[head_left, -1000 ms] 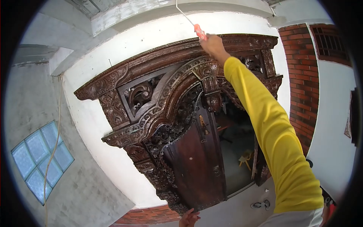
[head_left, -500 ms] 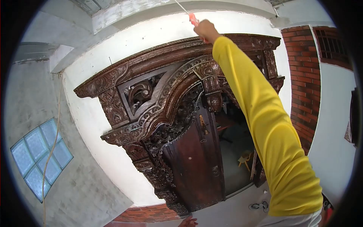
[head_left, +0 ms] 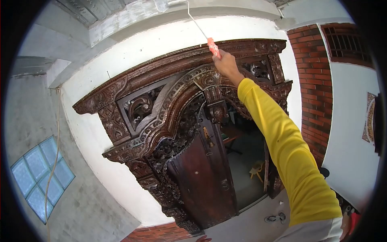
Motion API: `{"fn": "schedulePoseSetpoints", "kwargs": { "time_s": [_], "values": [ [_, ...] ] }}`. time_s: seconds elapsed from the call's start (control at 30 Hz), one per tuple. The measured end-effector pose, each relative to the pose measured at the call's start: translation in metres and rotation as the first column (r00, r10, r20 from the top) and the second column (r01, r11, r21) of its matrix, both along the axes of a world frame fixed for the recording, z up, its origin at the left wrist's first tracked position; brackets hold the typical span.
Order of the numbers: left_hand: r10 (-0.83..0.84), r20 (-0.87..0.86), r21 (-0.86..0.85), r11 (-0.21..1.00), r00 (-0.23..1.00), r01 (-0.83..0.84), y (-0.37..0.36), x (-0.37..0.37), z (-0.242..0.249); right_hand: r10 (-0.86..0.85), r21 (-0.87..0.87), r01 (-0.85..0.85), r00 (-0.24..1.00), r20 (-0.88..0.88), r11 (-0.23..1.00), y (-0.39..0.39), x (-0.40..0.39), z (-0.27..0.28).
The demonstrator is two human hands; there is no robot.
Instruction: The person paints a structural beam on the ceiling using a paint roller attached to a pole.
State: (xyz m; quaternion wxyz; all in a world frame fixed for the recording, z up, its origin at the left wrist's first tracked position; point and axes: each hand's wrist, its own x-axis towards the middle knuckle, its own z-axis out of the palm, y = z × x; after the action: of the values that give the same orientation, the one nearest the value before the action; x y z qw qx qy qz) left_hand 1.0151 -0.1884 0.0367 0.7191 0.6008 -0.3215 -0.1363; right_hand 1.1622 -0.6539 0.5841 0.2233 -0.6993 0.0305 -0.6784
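Observation:
My right hand [head_left: 225, 64], at the end of a raised yellow sleeve, is closed around the orange-red handle of a paint roller [head_left: 210, 43]. The roller's thin wire frame runs up to a white roller head at the top edge of the view, against the face of the ceiling beam [head_left: 133, 18]. A wet-looking pale patch shows beside the roller head. Only a few fingers of my left hand [head_left: 203, 238] show at the bottom edge; they look loosely apart, with nothing seen in them.
Below the beam stands a carved dark wood door frame [head_left: 161, 105] with a door leaf [head_left: 201, 177] and an opening beside it. A cord [head_left: 54, 161] hangs by the glass-block window [head_left: 42, 175]. Sandals [head_left: 275, 218] lie on the floor.
My right hand has come lower and slightly right in view. The roller head, out of view before, now shows at the top. The view has tilted slightly; less of my left hand shows.

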Motion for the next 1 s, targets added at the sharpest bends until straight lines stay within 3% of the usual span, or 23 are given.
{"fn": "schedulePoseSetpoints", "kwargs": {
  "time_s": [0.1,0.2,0.3,0.43,0.53,0.57,0.6,0.67,0.7,0.73,0.8,0.9,1.0],
  "values": [
    [0.076,-0.113,0.12,0.991,0.991,-0.062,0.0,0.012,-0.035,-0.058,-0.035,0.059,0.998,0.012,0.998,-0.02,0.006,0.026],
    [0.102,-0.126,0.093,0.992,0.987,-0.091,-0.004,0.015,-0.043,0.092,0.114,-0.075,0.984,-0.153,0.991,-0.018,-0.004,0.062],
    [0.07,-0.012,0.018,0.997,0.997,-0.07,-0.006,0.011,-0.023,0.097,0.172,-0.06,0.972,-0.213,0.983,-0.012,-0.004,0.112],
    [0.072,-0.043,-0.003,0.997,0.996,-0.072,-0.012,0.011,-0.005,0.152,0.234,-0.095,0.959,-0.239,0.968,0.006,-0.012,0.165],
    [0.059,-0.039,-0.007,0.998,0.997,-0.06,-0.013,0.014,-0.007,0.095,0.1,-0.073,0.968,-0.232,0.992,0.001,-0.009,0.143],
    [0.056,-0.026,-0.008,0.998,0.998,-0.057,-0.015,0.018,-0.02,0.003,0.046,0.007,0.978,-0.21,0.999,-0.009,0.003,0.132],
    [0.054,-0.014,-0.01,0.998,0.998,-0.054,-0.016,0.019,-0.027,0.024,0.104,0.004,0.963,-0.267,0.995,-0.007,-0.001,0.11],
    [0.017,0.007,-0.04,0.999,1.0,-0.017,-0.021,0.017,-0.026,-0.001,0.08,0.018,0.979,-0.206,0.997,-0.026,0.017,0.07],
    [0.001,0.016,-0.054,0.999,1.0,0.0,-0.023,0.014,-0.026,-0.223,-0.113,0.214,0.972,-0.08,0.97,-0.052,0.041,0.051],
    [-0.014,0.026,-0.064,0.998,1.0,0.016,-0.023,0.012,-0.024,-0.135,-0.015,0.134,0.987,-0.092,0.991,-0.047,0.038,0.033],
    [-0.043,0.045,-0.084,0.995,0.998,0.047,-0.025,0.005,-0.02,-0.104,-0.01,0.103,0.991,-0.085,0.995,-0.042,0.024,0.013],
    [0.044,-0.039,0.149,0.988,0.998,-0.038,-0.026,0.0,-0.01,-0.044,-0.003,0.044,0.998,-0.055,0.999,-0.04,0.002,0.008],
    [0.051,-0.046,0.137,0.99,0.998,-0.044,-0.027,-0.004,-0.009,-0.074,-0.023,0.074,0.997,-0.033,0.997,-0.044,-0.009,0.018]
  ]
}}
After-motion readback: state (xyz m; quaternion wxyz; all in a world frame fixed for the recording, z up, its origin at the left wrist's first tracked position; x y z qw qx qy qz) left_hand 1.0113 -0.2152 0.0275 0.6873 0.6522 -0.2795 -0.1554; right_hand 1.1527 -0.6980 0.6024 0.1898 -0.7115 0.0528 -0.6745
